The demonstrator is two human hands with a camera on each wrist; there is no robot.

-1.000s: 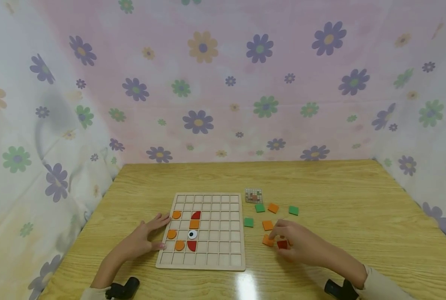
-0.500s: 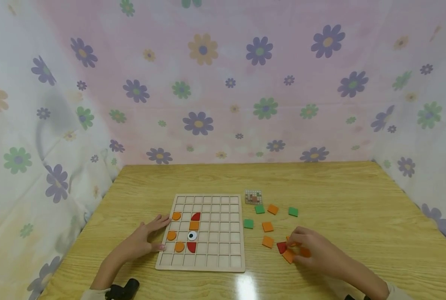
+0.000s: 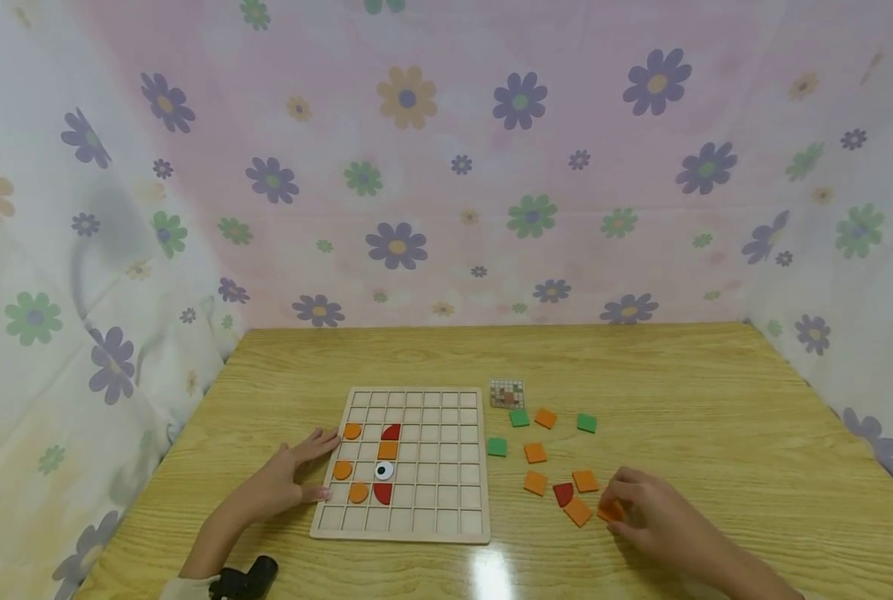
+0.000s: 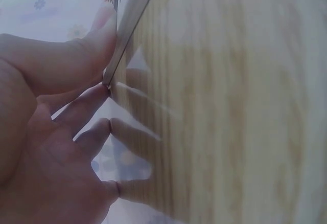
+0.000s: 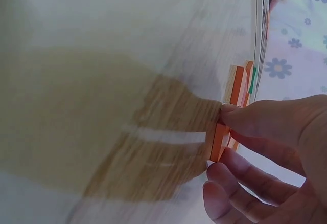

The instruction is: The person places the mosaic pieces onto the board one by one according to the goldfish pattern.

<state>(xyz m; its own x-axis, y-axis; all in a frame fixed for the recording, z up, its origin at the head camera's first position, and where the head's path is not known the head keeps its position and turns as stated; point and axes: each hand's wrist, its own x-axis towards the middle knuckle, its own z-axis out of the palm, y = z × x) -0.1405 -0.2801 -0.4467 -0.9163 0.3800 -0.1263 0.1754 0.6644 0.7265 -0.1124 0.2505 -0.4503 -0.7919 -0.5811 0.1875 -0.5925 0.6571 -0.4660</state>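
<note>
A wooden grid board [image 3: 438,479] lies on the table with orange round tiles [image 3: 343,471], red quarter-round tiles [image 3: 382,494], an orange square and a white eye tile [image 3: 383,471] in its cells. My left hand [image 3: 287,477] rests at the board's left edge, fingers spread, thumb and fingertips touching the rim. To the right of the board, my right hand [image 3: 652,510] pinches an orange square tile [image 5: 220,141] between thumb and fingers, down at the table top. Beside it lie more orange square tiles [image 3: 577,512] and a red quarter-round tile [image 3: 563,494].
Green square tiles [image 3: 497,447] and further orange squares [image 3: 535,452] lie scattered right of the board. A small pattern card [image 3: 507,393] sits by its upper right corner. Flowered cloth [image 3: 446,167] hangs behind and beside the wooden table [image 3: 679,400].
My right hand has moved right, off the red quarter-round tile and its neighbouring orange tiles, onto another orange square tile. My left hand stays at the board's edge.
</note>
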